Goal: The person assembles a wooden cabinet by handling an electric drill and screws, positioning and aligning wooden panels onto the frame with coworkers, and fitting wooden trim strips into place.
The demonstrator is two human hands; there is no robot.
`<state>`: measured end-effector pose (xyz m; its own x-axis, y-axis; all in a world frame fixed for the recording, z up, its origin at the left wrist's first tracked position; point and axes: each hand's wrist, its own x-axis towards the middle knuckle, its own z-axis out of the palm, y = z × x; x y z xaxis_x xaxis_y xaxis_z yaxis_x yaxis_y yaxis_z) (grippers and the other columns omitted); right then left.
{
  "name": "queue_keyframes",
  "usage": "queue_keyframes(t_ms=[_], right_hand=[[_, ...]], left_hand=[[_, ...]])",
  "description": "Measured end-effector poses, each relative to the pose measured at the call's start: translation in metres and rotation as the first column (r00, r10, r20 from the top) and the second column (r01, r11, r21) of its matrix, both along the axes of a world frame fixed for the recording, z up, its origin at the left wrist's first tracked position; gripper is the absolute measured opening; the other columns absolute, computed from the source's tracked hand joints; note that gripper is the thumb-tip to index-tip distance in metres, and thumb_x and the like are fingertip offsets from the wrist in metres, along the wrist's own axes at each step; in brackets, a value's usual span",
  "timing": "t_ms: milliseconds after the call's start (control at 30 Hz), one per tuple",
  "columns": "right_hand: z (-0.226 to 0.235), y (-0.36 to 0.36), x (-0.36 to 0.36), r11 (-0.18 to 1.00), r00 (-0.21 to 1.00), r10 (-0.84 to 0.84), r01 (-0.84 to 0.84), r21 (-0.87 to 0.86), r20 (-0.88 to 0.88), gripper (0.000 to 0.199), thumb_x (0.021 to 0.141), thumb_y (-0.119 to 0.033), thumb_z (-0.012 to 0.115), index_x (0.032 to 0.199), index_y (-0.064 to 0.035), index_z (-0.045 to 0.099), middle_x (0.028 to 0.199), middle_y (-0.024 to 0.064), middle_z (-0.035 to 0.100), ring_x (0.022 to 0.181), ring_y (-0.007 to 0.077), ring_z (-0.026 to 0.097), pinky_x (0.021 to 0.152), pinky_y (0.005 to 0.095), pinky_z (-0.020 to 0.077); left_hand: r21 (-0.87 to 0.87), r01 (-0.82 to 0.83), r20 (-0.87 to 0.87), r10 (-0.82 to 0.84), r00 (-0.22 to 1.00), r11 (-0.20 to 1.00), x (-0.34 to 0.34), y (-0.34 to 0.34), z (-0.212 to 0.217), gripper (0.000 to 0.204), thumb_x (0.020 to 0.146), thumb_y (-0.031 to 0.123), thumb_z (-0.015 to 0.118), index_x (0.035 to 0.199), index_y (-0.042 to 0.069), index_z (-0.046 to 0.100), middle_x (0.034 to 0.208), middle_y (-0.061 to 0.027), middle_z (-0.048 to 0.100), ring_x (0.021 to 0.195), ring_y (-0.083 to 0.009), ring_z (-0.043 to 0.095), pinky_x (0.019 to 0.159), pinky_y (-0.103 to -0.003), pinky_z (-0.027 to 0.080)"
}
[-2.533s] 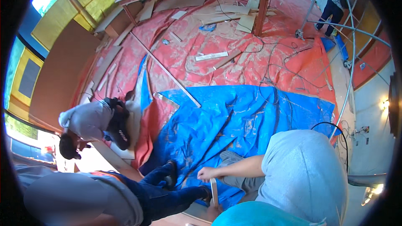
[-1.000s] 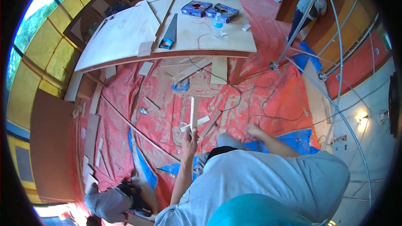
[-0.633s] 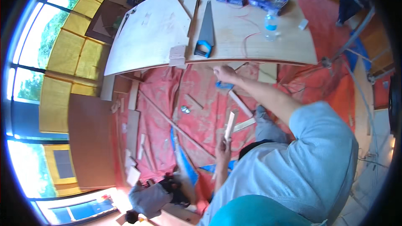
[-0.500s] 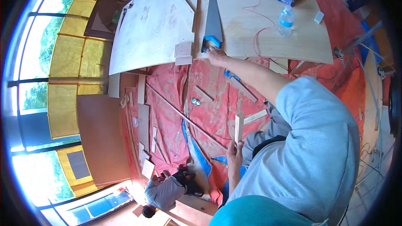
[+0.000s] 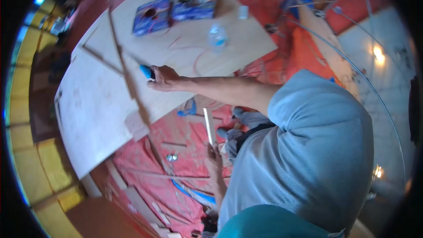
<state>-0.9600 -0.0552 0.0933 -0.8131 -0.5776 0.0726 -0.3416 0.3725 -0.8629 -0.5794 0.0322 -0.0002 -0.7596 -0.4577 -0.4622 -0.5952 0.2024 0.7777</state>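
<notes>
My right hand (image 5: 165, 78) is stretched out over the pale wooden panel and closed around the grip of a hand saw (image 5: 147, 72) with a blue and black handle. Its blade is smeared by motion and hard to make out. Lower down and nearer my body, my left hand (image 5: 214, 155) grips a short pale wood strip (image 5: 208, 125), which points up out of the fingers. Beneath the saw lies the large plywood tabletop (image 5: 185, 64), with a whitish board (image 5: 94, 101) along its left side.
Two blue printed boxes (image 5: 152, 16) stand on the tabletop, near a clear water bottle (image 5: 217, 38), a small white block (image 5: 243, 12) and red wire. Wood offcuts (image 5: 174, 144) and a long strip lie on the red sheeting (image 5: 145, 158). A cable (image 5: 352, 59) runs at right.
My view has turned, so the tabletop sits further left. The saw, upright and close to the tabletop's edge before, is now further in over the panel. Both hands keep their holds.
</notes>
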Motion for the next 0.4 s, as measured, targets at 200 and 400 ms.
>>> queue_keyframes(t_ms=[200,400], right_hand=[[0.148,0.255,0.041,0.936,0.973,-0.172,0.113,-0.334,-0.152,0.029,0.091,-0.032,0.079,0.092,-0.0041,0.071,0.075,0.0114,0.069,0.067,0.021,0.066,0.063,0.0396,0.0505],[0.198,0.462,0.099,0.727,0.892,-0.441,0.422,-0.541,0.101,0.021,0.096,-0.022,0.076,0.106,-0.0037,0.075,0.09,0.0042,0.074,0.07,0.0084,0.064,0.062,0.0294,0.051]], left_hand=[[-0.42,0.407,-0.475,-0.579,0.663,0.811,-0.179,0.007,0.005,0.039,0.104,0.021,0.06,0.139,0.003,0.056,0.095,-0.0277,0.06,0.077,-0.0455,0.062,0.064,-0.052,0.05],[-0.637,0.587,-0.311,-0.863,0.398,0.499,-0.357,0.13,0.02,0.041,0.102,0.02,0.059,0.143,0.017,0.056,0.101,-0.0233,0.062,0.082,-0.0443,0.067,0.066,-0.054,0.054]])
